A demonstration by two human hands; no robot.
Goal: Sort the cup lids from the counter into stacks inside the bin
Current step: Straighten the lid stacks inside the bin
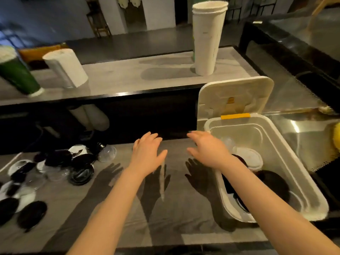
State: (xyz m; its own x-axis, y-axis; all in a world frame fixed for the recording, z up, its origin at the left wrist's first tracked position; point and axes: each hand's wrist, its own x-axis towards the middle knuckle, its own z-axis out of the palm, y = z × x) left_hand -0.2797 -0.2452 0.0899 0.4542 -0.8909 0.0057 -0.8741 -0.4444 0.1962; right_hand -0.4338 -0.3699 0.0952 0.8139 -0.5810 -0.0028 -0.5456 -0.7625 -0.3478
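Both hands hover empty above the grey counter [184,223], so the step in hand looks like the gap between one drop and the next pick. The left hand [147,153] has its fingers spread wide and straight, gripping nothing. The right hand [207,150] is likewise splayed and empty, poised at the near-left rim of the translucent plastic bin with the white rim [316,212].

The loose heap of round plastic cup lids [55,172] lies at about nine o'clock from the left hand, well apart from it. It mixes glossy black flat lids [81,173], white ones and clear domed ones [107,153], overlapping and tilted. The bin sits at three o'clock, its cream hinged cover [235,96] standing open. Inside lie dark lids [272,183], a white lid [248,159] and a clear one [228,142], each in its own spot.

Most of the heap remains, so the sorting seems early. The next move likely calls for a reach leftward, then a pinch on one lid's edge, since they nest and may lift in clumps.
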